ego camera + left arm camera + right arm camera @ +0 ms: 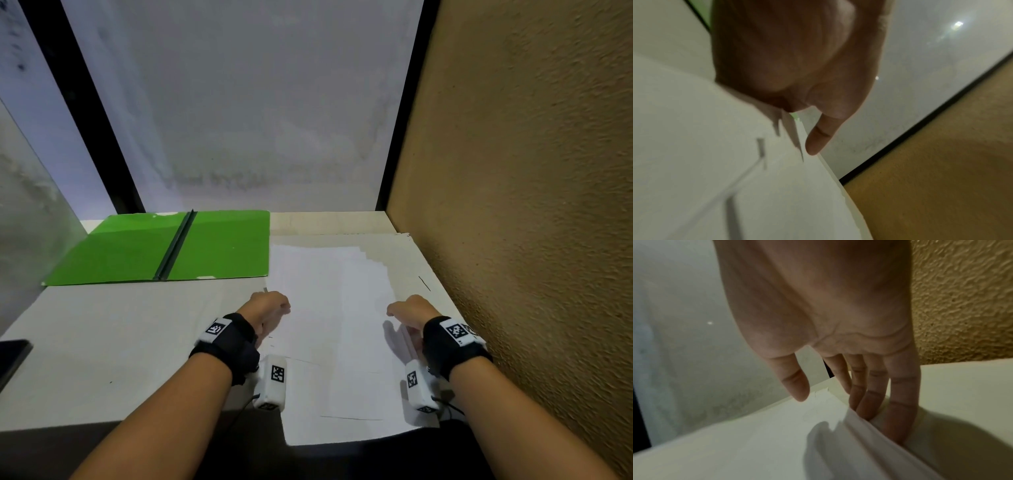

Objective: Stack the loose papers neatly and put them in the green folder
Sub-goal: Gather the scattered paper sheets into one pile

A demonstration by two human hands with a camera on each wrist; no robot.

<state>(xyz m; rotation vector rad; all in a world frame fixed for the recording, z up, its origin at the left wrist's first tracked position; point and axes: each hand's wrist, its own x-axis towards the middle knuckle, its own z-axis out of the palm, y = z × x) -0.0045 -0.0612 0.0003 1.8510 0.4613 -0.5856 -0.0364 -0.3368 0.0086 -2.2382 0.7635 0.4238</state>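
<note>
Several loose white papers (332, 308) lie fanned on the pale table (120, 342), right of the open green folder (137, 250) at the back left. Their near end hangs over the table's front edge. My left hand (274, 305) is at the papers' left edge; in the left wrist view its thumb (816, 139) lies over the sheets (715, 162) and its fingers are hidden beneath them. My right hand (404, 310) is at the right edge, where its straight fingers (869, 399) slide under the raised paper edge (857, 420) and the thumb (795, 384) hovers above.
A rough tan wall (513, 240) stands close on the right, just beyond the papers. A white panel (257, 120) closes the back. A dark flat object (13, 356) sits at the table's left edge. A bare stretch of table lies in front of the folder.
</note>
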